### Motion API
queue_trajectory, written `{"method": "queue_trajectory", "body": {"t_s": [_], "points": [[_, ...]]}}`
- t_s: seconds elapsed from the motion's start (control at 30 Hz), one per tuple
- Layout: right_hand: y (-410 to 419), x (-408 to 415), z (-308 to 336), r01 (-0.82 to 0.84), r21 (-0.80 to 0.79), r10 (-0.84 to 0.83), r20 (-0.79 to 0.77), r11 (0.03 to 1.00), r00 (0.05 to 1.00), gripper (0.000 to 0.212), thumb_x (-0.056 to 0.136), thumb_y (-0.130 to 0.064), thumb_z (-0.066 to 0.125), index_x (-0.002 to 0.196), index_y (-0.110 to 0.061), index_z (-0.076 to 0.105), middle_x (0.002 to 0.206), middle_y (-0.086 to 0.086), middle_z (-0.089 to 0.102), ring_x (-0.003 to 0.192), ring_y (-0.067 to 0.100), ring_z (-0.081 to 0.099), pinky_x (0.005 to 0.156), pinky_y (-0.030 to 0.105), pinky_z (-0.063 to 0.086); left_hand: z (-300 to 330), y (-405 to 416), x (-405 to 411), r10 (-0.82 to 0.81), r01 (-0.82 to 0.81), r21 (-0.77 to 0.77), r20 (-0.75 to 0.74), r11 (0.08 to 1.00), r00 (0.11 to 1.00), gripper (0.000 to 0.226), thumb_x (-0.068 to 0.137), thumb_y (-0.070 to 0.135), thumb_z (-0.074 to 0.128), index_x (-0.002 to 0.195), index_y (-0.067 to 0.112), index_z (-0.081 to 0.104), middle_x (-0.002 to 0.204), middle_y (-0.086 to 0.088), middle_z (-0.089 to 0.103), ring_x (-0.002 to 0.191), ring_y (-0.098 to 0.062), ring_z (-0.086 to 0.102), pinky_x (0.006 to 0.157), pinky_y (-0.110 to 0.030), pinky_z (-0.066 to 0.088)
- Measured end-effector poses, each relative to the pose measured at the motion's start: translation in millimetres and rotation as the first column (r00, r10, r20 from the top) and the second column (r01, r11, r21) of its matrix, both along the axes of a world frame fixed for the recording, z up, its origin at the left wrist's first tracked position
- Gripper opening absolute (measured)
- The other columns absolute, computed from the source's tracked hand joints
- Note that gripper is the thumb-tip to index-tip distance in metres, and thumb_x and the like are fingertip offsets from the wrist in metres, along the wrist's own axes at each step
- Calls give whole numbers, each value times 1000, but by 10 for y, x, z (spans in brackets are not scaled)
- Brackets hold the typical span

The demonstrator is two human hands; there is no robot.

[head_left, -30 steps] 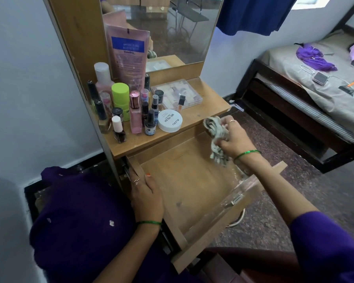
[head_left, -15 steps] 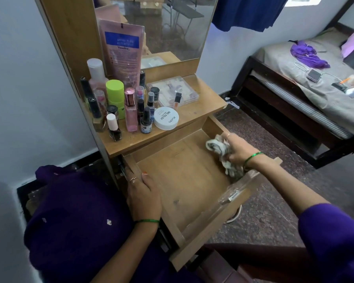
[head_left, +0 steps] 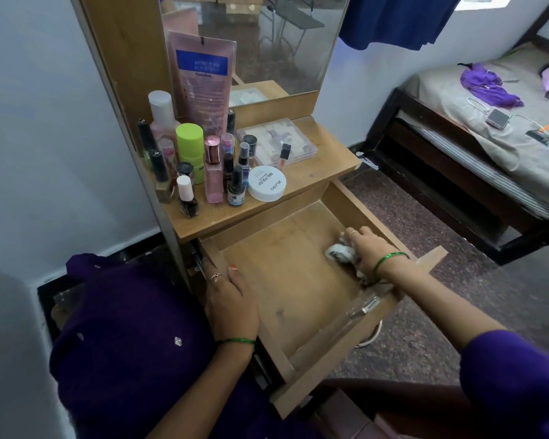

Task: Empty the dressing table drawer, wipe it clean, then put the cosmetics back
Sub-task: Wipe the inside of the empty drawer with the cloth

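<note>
Your right hand (head_left: 366,250) bunches crumpled grey-white cloth (head_left: 339,251), fingers curled, scrubbing open wooden drawer (head_left: 282,280) floor. Left hand (head_left: 232,304) lies flat on drawer's side wall, steadying.

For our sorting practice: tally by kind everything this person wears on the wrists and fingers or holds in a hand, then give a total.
Thin green bangles: 2
Slim finger rings: 2
Crumpled grey-white cloth: 1
Total: 5
</note>
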State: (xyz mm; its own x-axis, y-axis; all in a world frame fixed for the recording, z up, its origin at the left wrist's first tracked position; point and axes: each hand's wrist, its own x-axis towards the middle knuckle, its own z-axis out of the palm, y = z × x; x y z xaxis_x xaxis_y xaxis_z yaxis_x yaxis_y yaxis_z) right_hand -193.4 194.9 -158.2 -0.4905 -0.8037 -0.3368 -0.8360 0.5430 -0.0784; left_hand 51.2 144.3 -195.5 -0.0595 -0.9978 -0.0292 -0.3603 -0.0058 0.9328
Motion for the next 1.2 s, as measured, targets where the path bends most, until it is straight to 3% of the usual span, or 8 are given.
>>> {"method": "queue_trajectory", "body": {"t_s": [0.1, 0.2, 0.4, 0.57, 0.77, 0.97, 1.07, 1.2], "points": [[-40, 89, 67, 8, -153, -27, -122, 988, 992, 55, 76, -5, 64, 121, -20, 36, 116, 9, 42, 99, 36, 54, 79, 44, 50, -15, -9, -4, 3, -2, 36, -38, 999, 999, 52, 101, 24, 36, 149, 11, 20, 134, -18, 50, 110, -21, 55, 89, -28, 44], [-336, 214, 70, 161, -301, -162, 23, 940, 987, 56, 73, -9, 70, 117, -23, 38, 120, 9, 43, 99, 36, 55, 83, 50, 51, -3, -16, -14, 10, -4, 73, -83, 997, 996, 52, 101, 25, 36, 149, 15, 19, 140, -15, 46, 118, -20, 51, 96, -28, 41], [-763, 465, -95, 415, -154, -403, 101, 897, 909, 48, 84, -13, 61, 129, -5, 44, 138, 14, 32, 120, 38, 44, 96, 42, 41, 62, -2, -17, 71, -44, 150, -181, 988, 981, 47, 102, 29, 31, 147, 19, 26, 139, -13, 48, 119, -21, 52, 98, -31, 44], [-927, 1260, -309, -55, -99, 65, 106, 994, 992, 51, 83, -13, 60, 130, -3, 42, 135, 18, 45, 120, 37, 47, 97, 37, 39, 99, -77, 21, 208, -150, 262, -210, 953, 955, 39, 103, 25, 27, 139, 18, 43, 129, -11, 56, 101, -13, 50, 84, -24, 38], [-845, 1440, -443, -419, -245, 467, 188, 874, 864, 57, 78, -12, 66, 131, -4, 48, 140, 14, 34, 123, 36, 42, 106, 36, 37, 138, -72, 35, 214, -161, 270, -183, 949, 959, 38, 103, 22, 28, 135, 17, 47, 119, -8, 60, 92, -14, 53, 76, -23, 39], [-775, 1361, -382, -589, -151, 606, 117, 794, 787, 56, 78, -11, 63, 132, -10, 48, 139, 9, 34, 114, 35, 46, 101, 42, 41, 124, -72, 24, 218, -172, 256, -165, 951, 962, 37, 103, 21, 29, 133, 14, 49, 115, -13, 63, 90, -17, 56, 74, -25, 41], [-423, 1271, -146, -655, 28, 632, 234, 755, 739, 53, 82, -10, 61, 132, -13, 45, 132, 13, 46, 104, 31, 56, 86, 41, 52, 134, -72, 44, 207, -162, 254, -163, 954, 965, 36, 103, 20, 29, 131, 12, 49, 100, -3, 59, 80, -14, 58, 62, -14, 39], [-113, 1096, 189, -822, 275, 700, 433, 499, 569, 48, 77, 0, 58, 123, -15, 60, 133, 5, 51, 111, 27, 52, 97, 35, 44, 138, -62, 36, 206, -162, 256, -157, 953, 966, 36, 103, 20, 28, 131, 13, 49, 97, 2, 56, 71, 2, 48, 57, -7, 35]]}}
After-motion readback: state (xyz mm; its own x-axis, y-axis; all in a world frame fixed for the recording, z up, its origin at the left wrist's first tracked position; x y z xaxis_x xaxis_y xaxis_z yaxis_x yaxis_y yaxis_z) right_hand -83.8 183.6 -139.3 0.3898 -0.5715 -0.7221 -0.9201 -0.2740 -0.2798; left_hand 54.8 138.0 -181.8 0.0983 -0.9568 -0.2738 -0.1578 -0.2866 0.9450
